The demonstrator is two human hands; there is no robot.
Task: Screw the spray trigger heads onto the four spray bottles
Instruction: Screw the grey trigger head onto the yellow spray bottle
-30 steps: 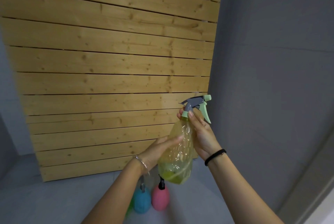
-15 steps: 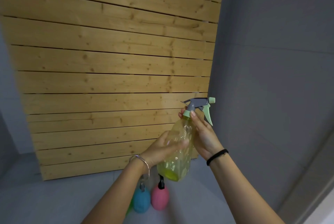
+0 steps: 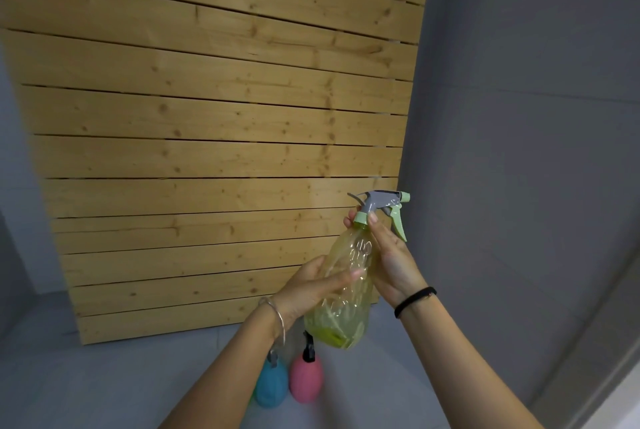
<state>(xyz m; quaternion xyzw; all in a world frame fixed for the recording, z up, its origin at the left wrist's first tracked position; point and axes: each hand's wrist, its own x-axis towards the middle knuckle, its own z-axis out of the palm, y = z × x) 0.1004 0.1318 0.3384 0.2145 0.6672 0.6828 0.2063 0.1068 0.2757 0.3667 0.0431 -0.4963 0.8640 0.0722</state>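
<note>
Both hands hold one bottle up in the air, in front of a wooden slat panel (image 3: 221,151). The left hand (image 3: 311,286) is wrapped around the middle of the yellow spray bottle (image 3: 346,293), with the palm on the left side of it and the fingers lying across its front, so this hand is closed on the body of the bottle. The right hand (image 3: 391,255) is on the right side of the bottle and higher up. Its thumb and fingertips are pressed together on the pale green collar (image 3: 361,219) at the neck, pinching it from two sides.

The spray trigger head (image 3: 382,202) sits on top of this collar, just above the right hand. It is grey, with a pale green nozzle tip and a pale green lever, and the lever hangs down on the right, next to the fingers of the right hand. The bottle is tilted, with its top leaning to the right, and a little yellow-green liquid lies in its bottom.

Below the hands, on the grey floor (image 3: 104,387), stand a blue spray bottle (image 3: 272,385) and a pink spray bottle (image 3: 306,382), side by side and almost touching. The left forearm partly covers the blue one. A silver bangle (image 3: 277,318) is on the left wrist and a black band (image 3: 414,300) on the right wrist.
</note>
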